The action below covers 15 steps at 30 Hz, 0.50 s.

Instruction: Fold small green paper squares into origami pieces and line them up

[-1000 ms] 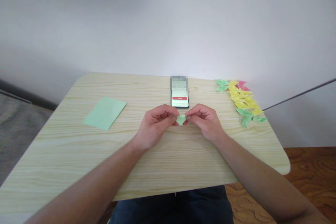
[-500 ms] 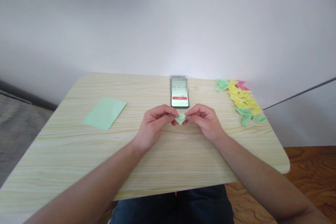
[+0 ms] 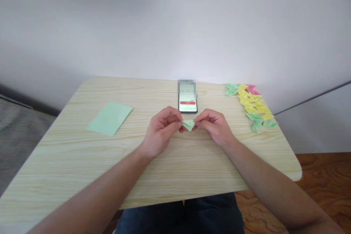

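A small piece of folded green paper [image 3: 188, 124], roughly triangular with its point toward me, is held between both hands over the middle of the table. My left hand [image 3: 163, 128] pinches its left corner between thumb and forefinger. At the right corner, my right hand [image 3: 212, 125] grips it the same way. The fingertips cover both ends of the paper. Just beyond the hands lies a phone [image 3: 188, 108] with a lit screen, its upper part pixelated.
Green paper sheets [image 3: 110, 118] lie flat on the left of the wood-grain table [image 3: 164, 175]. Along the right side sit several folded paper pieces in yellow [image 3: 253, 102], green [image 3: 256, 124] and pink [image 3: 252, 89]. A white wall [image 3: 175, 25] rises behind the table.
My left hand's fingertips have shifted slightly left toward the paper's corner, so more of the folded paper shows. The right hand has hardly moved.
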Tool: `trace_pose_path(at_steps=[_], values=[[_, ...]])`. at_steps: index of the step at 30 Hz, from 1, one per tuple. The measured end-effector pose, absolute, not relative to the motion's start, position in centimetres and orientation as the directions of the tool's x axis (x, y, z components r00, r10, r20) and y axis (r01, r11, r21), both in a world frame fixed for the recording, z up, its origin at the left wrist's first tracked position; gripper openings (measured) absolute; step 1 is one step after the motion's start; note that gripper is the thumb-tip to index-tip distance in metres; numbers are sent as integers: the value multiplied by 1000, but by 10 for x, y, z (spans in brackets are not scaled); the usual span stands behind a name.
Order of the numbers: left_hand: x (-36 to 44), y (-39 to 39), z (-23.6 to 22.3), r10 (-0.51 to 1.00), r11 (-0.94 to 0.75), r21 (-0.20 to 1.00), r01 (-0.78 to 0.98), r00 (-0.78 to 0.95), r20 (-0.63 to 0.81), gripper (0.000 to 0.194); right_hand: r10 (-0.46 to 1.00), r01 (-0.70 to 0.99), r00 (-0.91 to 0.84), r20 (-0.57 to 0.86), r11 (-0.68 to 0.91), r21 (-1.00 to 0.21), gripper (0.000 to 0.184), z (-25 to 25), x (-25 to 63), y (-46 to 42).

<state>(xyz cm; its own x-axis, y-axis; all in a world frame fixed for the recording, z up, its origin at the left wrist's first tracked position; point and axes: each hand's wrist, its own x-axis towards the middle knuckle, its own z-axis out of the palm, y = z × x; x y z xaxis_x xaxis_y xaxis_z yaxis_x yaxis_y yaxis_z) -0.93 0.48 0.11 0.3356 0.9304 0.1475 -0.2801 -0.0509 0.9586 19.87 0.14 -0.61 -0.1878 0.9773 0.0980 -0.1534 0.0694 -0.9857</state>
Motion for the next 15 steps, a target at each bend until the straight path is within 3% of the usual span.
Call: trace_pose_path(at_steps=[10,15], values=[[-13,6,-2,929,-124,984,-131,333,162,12,981,-112,-182,64,44,-993,2,-5,199,2],[-13,3,0,920,-242,969,52,329,212,15,979,-71,-199,53,40,-997,5,-4,199,0]])
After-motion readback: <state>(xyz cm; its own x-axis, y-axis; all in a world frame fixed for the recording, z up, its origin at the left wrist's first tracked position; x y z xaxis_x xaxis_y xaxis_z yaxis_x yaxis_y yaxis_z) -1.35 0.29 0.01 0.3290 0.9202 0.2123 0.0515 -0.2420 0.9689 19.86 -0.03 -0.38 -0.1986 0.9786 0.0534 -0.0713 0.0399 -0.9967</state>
